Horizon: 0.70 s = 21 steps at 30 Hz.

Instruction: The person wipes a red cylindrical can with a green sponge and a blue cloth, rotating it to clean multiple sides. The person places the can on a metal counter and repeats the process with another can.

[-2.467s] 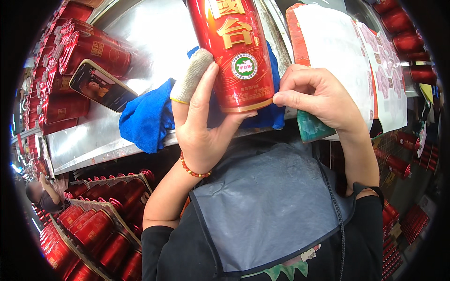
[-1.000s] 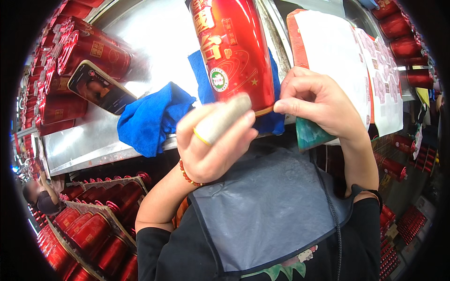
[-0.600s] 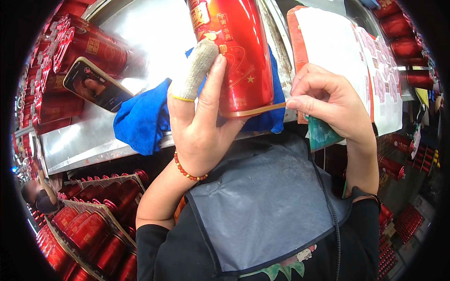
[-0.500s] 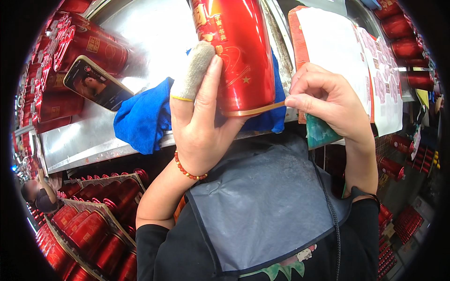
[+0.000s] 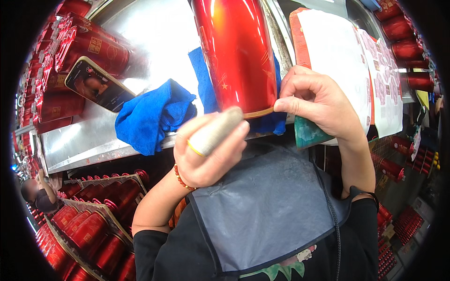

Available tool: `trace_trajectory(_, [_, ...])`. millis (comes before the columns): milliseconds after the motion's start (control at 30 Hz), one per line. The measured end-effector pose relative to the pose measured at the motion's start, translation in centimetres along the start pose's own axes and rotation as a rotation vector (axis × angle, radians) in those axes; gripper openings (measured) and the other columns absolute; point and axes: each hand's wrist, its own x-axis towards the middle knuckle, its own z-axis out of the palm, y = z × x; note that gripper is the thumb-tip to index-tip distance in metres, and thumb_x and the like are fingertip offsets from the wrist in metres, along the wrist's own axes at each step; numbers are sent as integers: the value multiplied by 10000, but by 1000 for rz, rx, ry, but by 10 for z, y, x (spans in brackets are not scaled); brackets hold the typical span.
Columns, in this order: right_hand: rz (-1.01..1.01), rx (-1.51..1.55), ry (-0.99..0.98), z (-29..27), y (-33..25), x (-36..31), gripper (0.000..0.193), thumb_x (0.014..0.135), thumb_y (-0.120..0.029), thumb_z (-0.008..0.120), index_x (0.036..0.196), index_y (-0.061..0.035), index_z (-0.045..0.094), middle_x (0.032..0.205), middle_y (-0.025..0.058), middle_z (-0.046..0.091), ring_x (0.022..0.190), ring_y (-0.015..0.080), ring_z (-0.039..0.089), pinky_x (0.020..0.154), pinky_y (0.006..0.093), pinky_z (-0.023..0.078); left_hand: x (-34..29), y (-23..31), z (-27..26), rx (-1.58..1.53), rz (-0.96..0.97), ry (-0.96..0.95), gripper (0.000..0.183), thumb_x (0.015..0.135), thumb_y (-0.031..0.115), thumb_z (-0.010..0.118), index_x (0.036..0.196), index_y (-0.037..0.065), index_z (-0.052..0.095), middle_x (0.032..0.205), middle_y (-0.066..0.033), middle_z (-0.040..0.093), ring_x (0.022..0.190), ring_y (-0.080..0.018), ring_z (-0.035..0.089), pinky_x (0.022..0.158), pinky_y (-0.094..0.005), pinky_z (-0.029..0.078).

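Note:
A shiny red cylindrical canister [image 5: 239,61] lies with its near end toward me, a thin gold-brown strip [image 5: 259,113] running along its near rim. My right hand [image 5: 321,100] pinches the strip's end between thumb and forefinger at the rim's right side. Below that hand hangs a green marbled piece [image 5: 309,133]; whether the hand holds it cannot be made out. My left hand [image 5: 208,150], slightly blurred, is curled closed at the near end of the canister. One of its fingers wears a knitted cover [image 5: 218,131]. What lies inside its fingers is hidden.
Blue cloths [image 5: 152,114] lie left of and under the canister on the metal table [image 5: 89,143]. A phone [image 5: 98,84] leans against red canisters at left. White sheets [image 5: 333,56] lie at right. Crates of canisters [image 5: 89,229] stand lower left; a person [image 5: 44,194] is beyond.
My left hand has come off the canister's side and curled near its lower end. The canister has rolled, its printing turning away. My right hand and the green piece have shifted slightly left.

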Motion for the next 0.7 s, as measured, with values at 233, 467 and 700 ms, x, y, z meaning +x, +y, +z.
trace_trajectory(233, [-24, -1, -3, 0, 1, -1, 114, 931, -79, 753, 866, -2, 699, 961, 12, 587, 853, 69, 559, 750, 228, 459, 24, 2, 20, 105, 264, 81, 403, 659, 54, 775, 1060, 83, 809, 1186, -43, 709, 1042, -217, 600, 749, -315, 550])
trace_trajectory(467, [-53, 82, -23, -4, 2, -5, 94, 928, -48, 741, 874, 8, 688, 989, 27, 590, 863, 72, 565, 765, 229, 477, 40, 4, 27, 172, -52, 85, 567, 690, 253, 881, 1226, 119, 753, 1321, -45, 678, 1125, -223, 549, 973, -336, 440])
trace_trajectory(700, [-9, 105, -16, -9, 4, -5, 92, 922, -56, 753, 886, 8, 698, 995, 30, 596, 821, 59, 573, 711, 202, 471, 30, 0, 17, 121, -196, 57, 727, 660, 287, 918, 1302, 37, 689, 1385, -124, 634, 1231, -263, 575, 1028, -361, 437])
